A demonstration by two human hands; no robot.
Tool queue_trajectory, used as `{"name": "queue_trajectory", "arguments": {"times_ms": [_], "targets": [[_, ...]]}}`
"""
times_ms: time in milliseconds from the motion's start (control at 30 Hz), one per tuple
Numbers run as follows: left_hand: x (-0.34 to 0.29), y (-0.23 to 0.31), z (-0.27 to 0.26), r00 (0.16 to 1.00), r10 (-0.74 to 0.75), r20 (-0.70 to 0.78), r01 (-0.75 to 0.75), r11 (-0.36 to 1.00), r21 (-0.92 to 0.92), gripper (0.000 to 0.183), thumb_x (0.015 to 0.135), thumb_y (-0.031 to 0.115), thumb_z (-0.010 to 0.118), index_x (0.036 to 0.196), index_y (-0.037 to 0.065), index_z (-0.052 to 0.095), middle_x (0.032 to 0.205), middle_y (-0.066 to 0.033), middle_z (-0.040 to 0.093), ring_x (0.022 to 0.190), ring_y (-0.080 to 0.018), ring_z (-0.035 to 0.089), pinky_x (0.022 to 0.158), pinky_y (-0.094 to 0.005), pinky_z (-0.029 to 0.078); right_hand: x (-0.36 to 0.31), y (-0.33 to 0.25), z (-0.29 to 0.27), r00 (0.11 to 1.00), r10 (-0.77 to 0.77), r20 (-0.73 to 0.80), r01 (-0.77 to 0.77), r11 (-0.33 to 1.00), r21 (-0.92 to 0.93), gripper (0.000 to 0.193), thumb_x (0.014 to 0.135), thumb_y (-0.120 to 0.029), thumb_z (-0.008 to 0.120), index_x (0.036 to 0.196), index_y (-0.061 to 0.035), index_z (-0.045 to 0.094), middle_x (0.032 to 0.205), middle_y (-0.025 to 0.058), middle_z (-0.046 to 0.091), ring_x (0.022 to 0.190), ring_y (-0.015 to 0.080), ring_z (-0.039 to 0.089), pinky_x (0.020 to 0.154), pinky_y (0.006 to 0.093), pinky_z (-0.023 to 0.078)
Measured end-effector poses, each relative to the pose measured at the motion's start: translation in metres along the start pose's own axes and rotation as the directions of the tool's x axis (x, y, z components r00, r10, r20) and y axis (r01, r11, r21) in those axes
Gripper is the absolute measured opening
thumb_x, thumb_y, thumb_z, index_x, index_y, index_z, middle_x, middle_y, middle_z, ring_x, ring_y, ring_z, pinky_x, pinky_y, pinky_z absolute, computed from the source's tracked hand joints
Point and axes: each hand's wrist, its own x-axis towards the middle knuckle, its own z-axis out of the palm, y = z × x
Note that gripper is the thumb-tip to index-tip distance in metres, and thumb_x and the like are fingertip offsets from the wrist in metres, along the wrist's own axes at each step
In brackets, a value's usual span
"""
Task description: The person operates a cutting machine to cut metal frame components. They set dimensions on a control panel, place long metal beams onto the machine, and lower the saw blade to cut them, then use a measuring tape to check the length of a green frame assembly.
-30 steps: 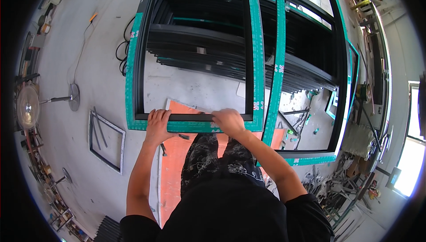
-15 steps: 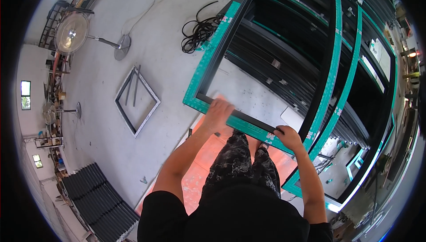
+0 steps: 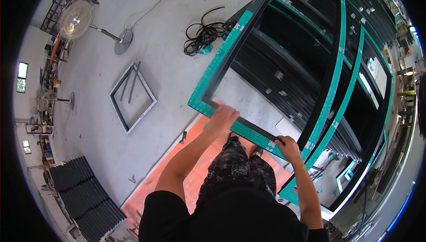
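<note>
- Basically, left hand (image 3: 222,118) and right hand (image 3: 287,146) both grip the frame (image 3: 248,128) bottom rail, spread apart at centre frame, likely for balance.
- Cable coil (image 3: 202,35) lies on the floor (image 3: 88,122), upper centre.

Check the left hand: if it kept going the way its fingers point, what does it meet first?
The left hand lies on the near rail of the teal-taped black frame, fingers pointing up-right across the opening. Going on, it would likely pass over bare concrete floor, then meet the stacked black profiles. Depth is unclear.
</note>
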Motion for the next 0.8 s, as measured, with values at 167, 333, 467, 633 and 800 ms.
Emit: {"name": "queue_trajectory", "arguments": {"times_ms": [167,333,467,633,800], "targets": [[-0.002,0.003,-0.002,0.999,-0.009,-0.052,0.009,1.0,-0.004,0.032,0.068,0.008,0.058,0.099,0.005,0.054,0.094,-0.0081,0.053,0.097,-0.0258,0.051,0.092,-0.0386,0.035,0.001,-0.005,0.014,0.996,0.037,-0.081,-0.044,0.995,-0.085,0.031,0.085,-0.035,0.056,0.093,-0.0073,0.067,0.081,0.0161,0.063,0.08,0.0341,0.06,0.072,0.0422,0.047],[0.009,0.006,0.001,0.999,0.001,-0.052,-0.003,0.999,-0.042,0.031,0.067,0.014,0.058,0.097,0.006,0.054,0.09,-0.008,0.052,0.095,-0.0257,0.051,0.091,-0.0385,0.034,0.007,-0.007,0.012,0.989,0.131,-0.073,-0.145,0.958,-0.247,0.046,0.09,-0.048,0.042,0.078,-0.0095,0.065,0.077,0.015,0.065,0.075,0.0338,0.063,0.065,0.0457,0.049],[0.007,-0.004,0.002,0.988,0.01,0.156,-0.019,0.998,0.058,0.043,0.064,0.03,0.064,0.1,0.007,0.056,0.09,-0.0098,0.054,0.094,-0.0274,0.052,0.091,-0.0413,0.035,0.023,-0.024,0.001,0.889,0.421,0.182,-0.361,0.887,-0.287,0.051,0.091,-0.053,0.035,0.103,-0.0147,0.066,0.106,0.0117,0.065,0.1,0.0318,0.061,0.084,0.0454,0.047],[0.005,-0.008,-0.001,0.971,0.036,0.238,-0.063,0.992,0.107,0.075,0.044,0.029,0.083,0.11,0.008,0.052,0.097,-0.0113,0.054,0.098,-0.0304,0.05,0.092,-0.0439,0.034,0.019,-0.011,0.009,0.966,0.214,0.144,-0.195,0.971,-0.137,0.054,0.09,-0.057,0.034,0.089,-0.0147,0.068,0.087,0.0098,0.067,0.082,0.0315,0.063,0.071,0.044,0.049],[0.017,-0.002,-0.008,0.91,0.036,0.413,-0.064,0.996,0.055,0.089,0.05,0.053,0.079,0.118,0.004,0.05,0.108,-0.0129,0.054,0.105,-0.03,0.048,0.096,-0.0452,0.03,0.004,0.004,0.012,0.998,0.067,-0.013,-0.068,0.985,-0.157,0.056,0.085,-0.06,0.045,0.083,-0.0083,0.066,0.084,0.0135,0.066,0.084,0.0325,0.063,0.076,0.0436,0.048]]}}
